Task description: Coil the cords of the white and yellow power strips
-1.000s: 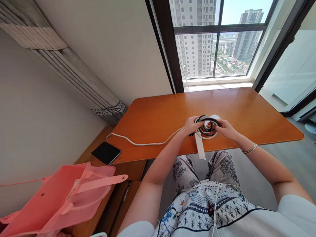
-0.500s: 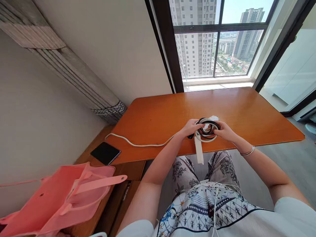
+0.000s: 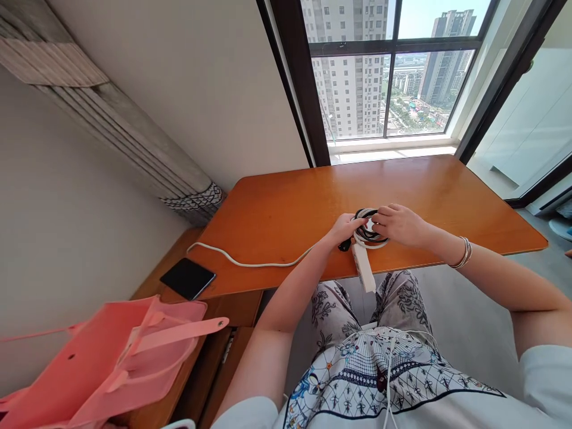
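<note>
A coiled bundle of black and white cables (image 3: 374, 243) is held over the front part of the orange-brown table (image 3: 286, 208). My left hand (image 3: 347, 229) grips the bundle's left side, thumb on top. On its upper right, my right hand (image 3: 399, 224) has its fingers bent against the coil, partly hiding it. Below the coil a white power strip (image 3: 364, 268) slants down past the table's front edge. A black plug (image 3: 344, 245) pokes out under my left hand. One white cable (image 3: 250, 264) runs from my left wrist to the table's left end.
A black tablet or phone (image 3: 187, 278) lies at the table's left corner. Beside it, a pink bag (image 3: 111, 351) rests on a wooden surface. Behind the table are a window (image 3: 388, 89) and a tied curtain (image 3: 192, 196). My legs are under the front edge.
My right hand has shifted from the coil's right side to its upper right, turning with its back upward. The power strip is tilted further to the right. My left hand keeps its grip.
</note>
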Available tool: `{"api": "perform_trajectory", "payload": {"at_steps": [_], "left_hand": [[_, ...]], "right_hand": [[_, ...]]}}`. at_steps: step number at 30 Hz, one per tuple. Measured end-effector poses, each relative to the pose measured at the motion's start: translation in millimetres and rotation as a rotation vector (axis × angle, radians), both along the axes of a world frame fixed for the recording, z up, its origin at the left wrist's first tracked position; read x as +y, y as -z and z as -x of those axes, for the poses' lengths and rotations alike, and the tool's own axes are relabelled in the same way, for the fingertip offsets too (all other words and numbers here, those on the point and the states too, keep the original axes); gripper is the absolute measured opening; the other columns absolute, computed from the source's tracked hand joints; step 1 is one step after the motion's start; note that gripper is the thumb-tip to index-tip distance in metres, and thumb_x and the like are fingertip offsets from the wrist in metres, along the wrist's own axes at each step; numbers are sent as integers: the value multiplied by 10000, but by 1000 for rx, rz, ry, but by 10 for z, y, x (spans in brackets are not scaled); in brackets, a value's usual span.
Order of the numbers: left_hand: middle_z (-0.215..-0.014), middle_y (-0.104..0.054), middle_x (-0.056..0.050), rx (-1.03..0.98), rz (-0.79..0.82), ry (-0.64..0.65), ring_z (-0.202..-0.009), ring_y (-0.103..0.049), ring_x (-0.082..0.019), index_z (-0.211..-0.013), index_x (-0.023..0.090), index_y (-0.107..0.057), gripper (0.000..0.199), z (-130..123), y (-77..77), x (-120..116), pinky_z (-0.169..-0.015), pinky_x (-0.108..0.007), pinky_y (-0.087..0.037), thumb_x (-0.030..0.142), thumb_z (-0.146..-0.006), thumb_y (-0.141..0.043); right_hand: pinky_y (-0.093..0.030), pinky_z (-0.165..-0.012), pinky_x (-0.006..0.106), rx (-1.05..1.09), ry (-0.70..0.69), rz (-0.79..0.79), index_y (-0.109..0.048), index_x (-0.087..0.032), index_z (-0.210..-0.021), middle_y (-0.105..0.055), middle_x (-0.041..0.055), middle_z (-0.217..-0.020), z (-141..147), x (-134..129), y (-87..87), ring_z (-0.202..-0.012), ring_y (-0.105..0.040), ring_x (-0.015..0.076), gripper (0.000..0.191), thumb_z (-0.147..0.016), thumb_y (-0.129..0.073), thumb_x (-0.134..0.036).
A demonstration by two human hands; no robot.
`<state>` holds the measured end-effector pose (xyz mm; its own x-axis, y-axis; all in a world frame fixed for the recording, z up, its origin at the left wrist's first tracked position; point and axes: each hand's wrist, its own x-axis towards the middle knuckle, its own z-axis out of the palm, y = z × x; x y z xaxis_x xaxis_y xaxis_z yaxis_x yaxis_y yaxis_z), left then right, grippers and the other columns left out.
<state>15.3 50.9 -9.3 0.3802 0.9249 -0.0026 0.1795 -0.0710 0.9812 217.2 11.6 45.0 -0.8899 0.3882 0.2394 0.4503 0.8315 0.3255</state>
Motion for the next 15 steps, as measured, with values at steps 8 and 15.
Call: {"api": "perform_trajectory", "payload": {"at_steps": [8,15], "left_hand": [[-562,-499,39,20,3,81,-563,-448,-98,-595,159,-543,309,31,-4,-44,-556,-236,-350,435,-602,-681],[-577,-524,18,-108,-72,136,-580,-478,-112,-644,146,-584,372,91,-112,-76,-579,-248,-391,502,-655,-691]], "right_hand": [[-364,-620,313,-330,-55,-28,-671,-138,-979,-694,82,-807,86,41,35,-828,-611,201,239,-993,-435,-106],[-411,-662,310,108,-57,-42,-638,-165,-998,-699,81,-857,1,32,98,-788,-574,190,241,-1030,-408,-230]]}}
